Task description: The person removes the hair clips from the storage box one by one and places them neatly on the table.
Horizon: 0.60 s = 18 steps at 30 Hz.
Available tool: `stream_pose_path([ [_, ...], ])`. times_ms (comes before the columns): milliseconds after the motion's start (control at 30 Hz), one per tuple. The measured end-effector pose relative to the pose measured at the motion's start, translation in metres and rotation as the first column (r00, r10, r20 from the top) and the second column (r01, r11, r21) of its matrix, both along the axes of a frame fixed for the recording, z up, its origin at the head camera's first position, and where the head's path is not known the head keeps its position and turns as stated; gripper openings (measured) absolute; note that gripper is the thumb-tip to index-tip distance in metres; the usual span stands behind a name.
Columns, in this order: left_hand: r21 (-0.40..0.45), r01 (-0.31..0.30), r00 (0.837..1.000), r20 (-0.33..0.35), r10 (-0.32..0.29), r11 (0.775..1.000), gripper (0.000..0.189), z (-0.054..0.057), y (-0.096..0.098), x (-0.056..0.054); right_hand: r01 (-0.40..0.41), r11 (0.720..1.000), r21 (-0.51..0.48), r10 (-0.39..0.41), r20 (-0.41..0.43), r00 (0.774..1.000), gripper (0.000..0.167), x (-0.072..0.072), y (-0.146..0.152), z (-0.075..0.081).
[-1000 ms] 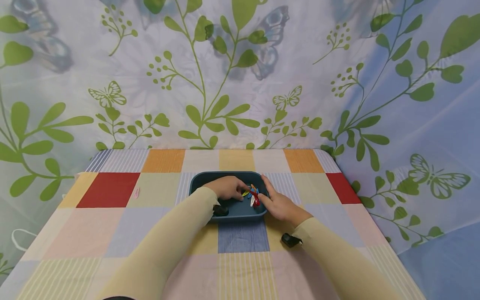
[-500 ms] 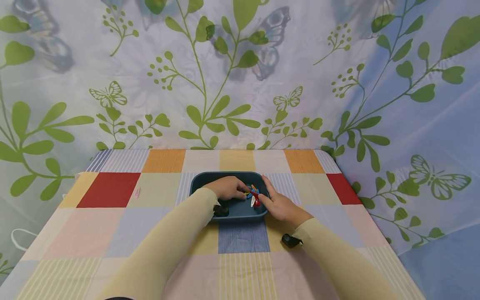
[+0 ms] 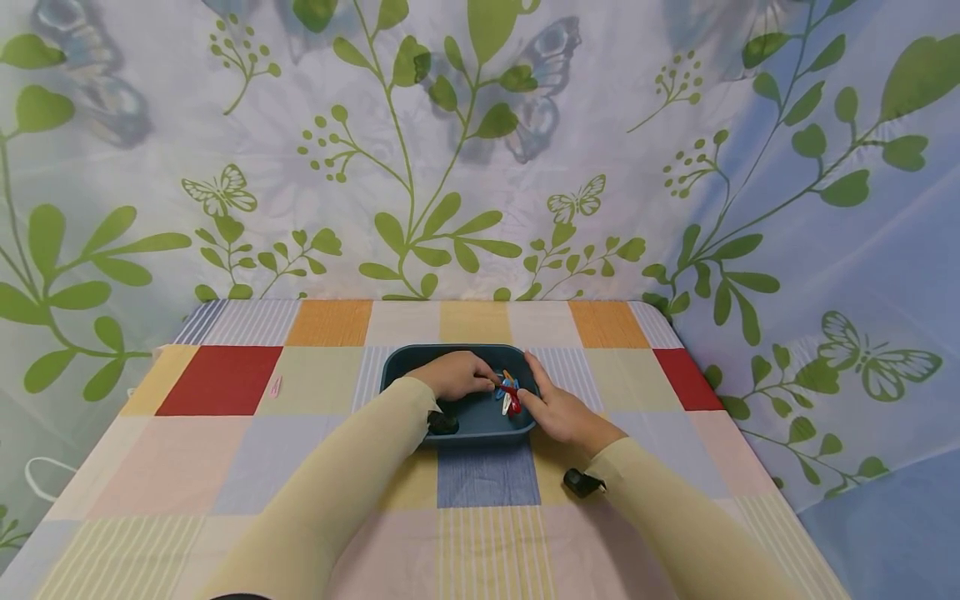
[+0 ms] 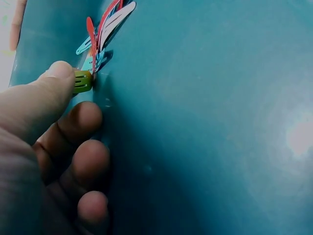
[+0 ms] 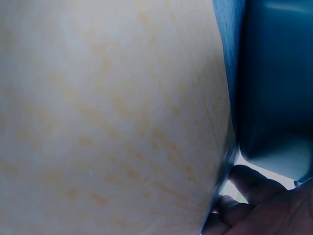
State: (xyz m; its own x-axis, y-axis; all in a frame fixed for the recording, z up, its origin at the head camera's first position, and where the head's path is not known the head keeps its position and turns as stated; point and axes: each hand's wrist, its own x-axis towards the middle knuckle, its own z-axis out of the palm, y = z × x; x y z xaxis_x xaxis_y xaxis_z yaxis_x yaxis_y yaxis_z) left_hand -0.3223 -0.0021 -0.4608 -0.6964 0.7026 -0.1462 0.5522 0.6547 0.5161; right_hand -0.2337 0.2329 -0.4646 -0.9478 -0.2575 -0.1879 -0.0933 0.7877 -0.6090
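A dark blue-green tray (image 3: 480,436) sits on the table, with both hands at it. My left hand (image 3: 453,375) reaches inside, thumb and index finger pinching a yellow-green hair clip (image 4: 82,82); the other fingers are curled. In the left wrist view the held clip lies against a small pile of hair clips, among them a red clip (image 4: 91,34), a pale pink clip (image 4: 116,20) and a light blue clip (image 4: 84,45). My right hand (image 3: 566,414) holds the tray's right end, thumb over the rim and fingers along the outside.
A pink hair clip (image 3: 276,387) lies alone on the patchwork tablecloth (image 3: 300,450), left of the tray. Behind the table hangs a curtain (image 3: 420,167) printed with leaves and butterflies. A white cord (image 3: 37,479) shows at the far left.
My left fingers have closed over the yellow-green hair clip, which showed more in the earlier head views. The right hand and the tray stay where they were.
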Motion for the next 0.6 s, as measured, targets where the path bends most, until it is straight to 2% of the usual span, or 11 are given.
stream_pose_path([
  [267, 0.047, -0.027, 0.999, -0.025, 0.028, 0.999, 0.020, 0.004, 0.000, 0.000, 0.000, 1.000, 0.004, 0.000, -0.011, 1.000, 0.075, 0.000, 0.000, -0.001],
  [500, 0.115, -0.077, 0.996, 0.042, 0.073, 0.990, 0.019, 0.015, -0.005, 0.003, 0.010, 1.000, 0.001, -0.010, -0.004, 1.000, 0.075, 0.000, -0.001, -0.002],
  [600, 0.125, -0.095, 0.995, 0.040, 0.090, 0.988, 0.018, 0.021, -0.008, 0.005, 0.012, 1.000, 0.006, -0.012, -0.011, 1.000, 0.075, 0.000, -0.001, -0.002],
])
